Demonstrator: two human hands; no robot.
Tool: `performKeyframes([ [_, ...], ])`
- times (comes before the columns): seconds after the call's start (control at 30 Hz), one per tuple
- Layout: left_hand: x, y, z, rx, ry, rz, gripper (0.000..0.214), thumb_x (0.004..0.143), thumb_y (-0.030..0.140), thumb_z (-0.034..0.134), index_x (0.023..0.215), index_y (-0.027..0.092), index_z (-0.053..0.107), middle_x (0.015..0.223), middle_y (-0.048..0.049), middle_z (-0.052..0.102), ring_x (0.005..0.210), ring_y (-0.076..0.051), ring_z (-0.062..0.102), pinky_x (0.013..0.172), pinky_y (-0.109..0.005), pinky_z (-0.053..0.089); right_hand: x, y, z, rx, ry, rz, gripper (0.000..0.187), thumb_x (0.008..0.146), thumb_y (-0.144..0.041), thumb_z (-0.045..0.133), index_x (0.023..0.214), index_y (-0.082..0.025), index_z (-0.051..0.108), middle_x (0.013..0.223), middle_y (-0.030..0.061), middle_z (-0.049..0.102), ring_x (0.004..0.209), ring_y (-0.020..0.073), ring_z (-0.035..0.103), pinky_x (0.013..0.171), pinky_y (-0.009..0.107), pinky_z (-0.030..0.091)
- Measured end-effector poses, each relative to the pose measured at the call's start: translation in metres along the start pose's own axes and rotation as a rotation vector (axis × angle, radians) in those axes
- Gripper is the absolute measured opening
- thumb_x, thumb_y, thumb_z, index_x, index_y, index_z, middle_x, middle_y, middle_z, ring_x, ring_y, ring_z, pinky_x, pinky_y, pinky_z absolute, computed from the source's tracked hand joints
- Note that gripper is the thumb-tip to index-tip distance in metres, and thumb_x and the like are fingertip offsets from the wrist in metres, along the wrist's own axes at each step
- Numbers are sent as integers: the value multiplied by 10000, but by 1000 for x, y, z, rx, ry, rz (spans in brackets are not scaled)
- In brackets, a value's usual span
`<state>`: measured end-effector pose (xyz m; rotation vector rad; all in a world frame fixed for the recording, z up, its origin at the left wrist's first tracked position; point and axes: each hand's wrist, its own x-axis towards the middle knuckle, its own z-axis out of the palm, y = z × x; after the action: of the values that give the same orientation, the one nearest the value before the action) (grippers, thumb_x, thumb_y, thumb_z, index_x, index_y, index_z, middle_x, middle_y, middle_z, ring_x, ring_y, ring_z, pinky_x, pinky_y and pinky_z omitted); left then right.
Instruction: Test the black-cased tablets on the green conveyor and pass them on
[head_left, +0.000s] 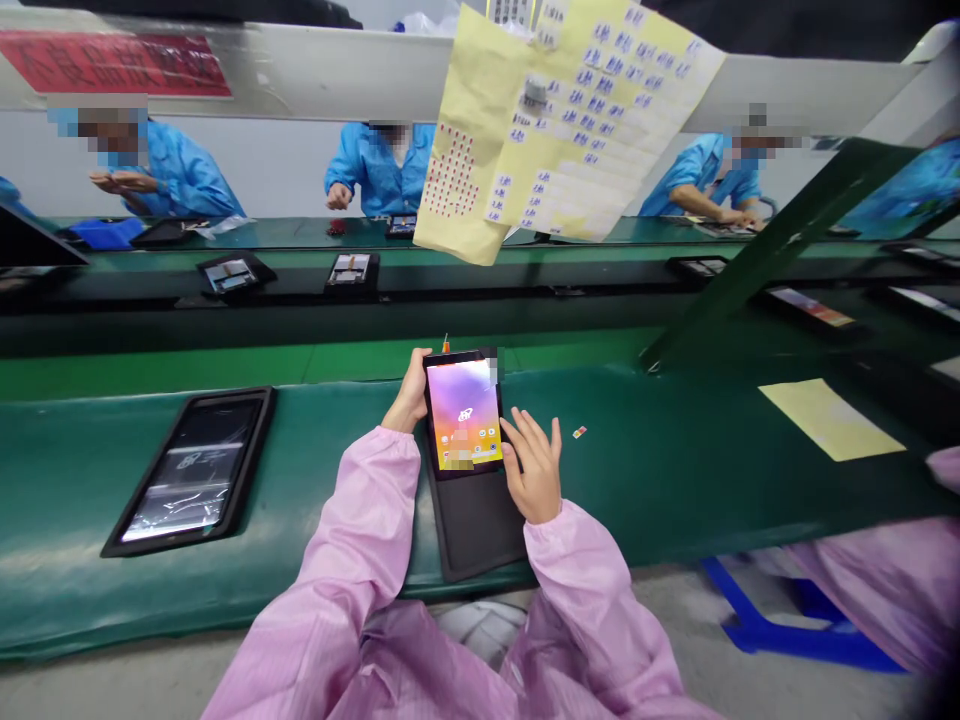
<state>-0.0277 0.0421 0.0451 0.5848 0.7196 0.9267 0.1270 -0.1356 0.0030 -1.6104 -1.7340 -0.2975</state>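
Observation:
A tablet (466,405) with a lit home screen of purple, pink and yellow is propped up in front of me. My left hand (412,392) grips its left edge near the top, with the fingers hidden behind it. At the lower right edge of the screen is my right hand (534,462), fingers spread; whether a fingertip touches the tablet I cannot tell. Below the tablet lies a black tray (480,530). A small orange and white piece (446,346) sticks up behind the tablet's top edge. Right of my right hand rests a small coloured piece (579,432).
Another tablet (191,465) in a black tray lies at left on the green bench (660,480). A yellow sheet (831,418) lies at right. Beyond runs a belt (450,280) carrying trays. A green post (750,270) slants at right; yellow papers (562,120) hang overhead. Co-workers sit opposite.

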Motion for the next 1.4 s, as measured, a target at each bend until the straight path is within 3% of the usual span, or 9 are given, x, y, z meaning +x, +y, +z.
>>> performKeyframes([
  [0.23,0,0,1,25,-23,16,363,736,487,528,717,138,628,635,-81,666,525,-197,599,552,-292,448,33,-9,23,-140,-125,-204,485,985,-374,331,1405,-155,435,1463,124,446,1403,243,330,1164,588,13],
  [0.37,0,0,2,7,-1,12,335,745,473,525,706,153,617,617,-65,656,508,-192,587,552,-296,454,49,-21,36,-171,-247,-194,608,978,-470,292,1485,-135,271,1538,131,310,1439,264,235,1149,611,-28],
  [0.7,4,-3,-1,-14,41,14,332,729,487,551,671,163,592,547,-47,610,453,-183,559,487,-281,406,-16,-29,37,-150,-397,-128,734,944,-586,269,1513,-137,148,1561,112,249,1454,253,184,1151,602,-15],
  [1.2,3,-4,0,11,41,14,334,717,491,551,670,163,591,554,-53,614,467,-182,557,498,-281,394,-29,-32,23,-150,-446,-130,717,936,-591,300,1498,-152,227,1541,128,294,1452,263,206,1150,627,37],
  [1.4,1,-3,1,24,55,19,330,733,475,531,647,159,579,533,-52,600,439,-170,534,484,-274,379,-18,-30,10,-95,-321,-193,505,972,-479,352,1347,-180,510,1397,120,527,1333,261,434,1151,623,-12],
])
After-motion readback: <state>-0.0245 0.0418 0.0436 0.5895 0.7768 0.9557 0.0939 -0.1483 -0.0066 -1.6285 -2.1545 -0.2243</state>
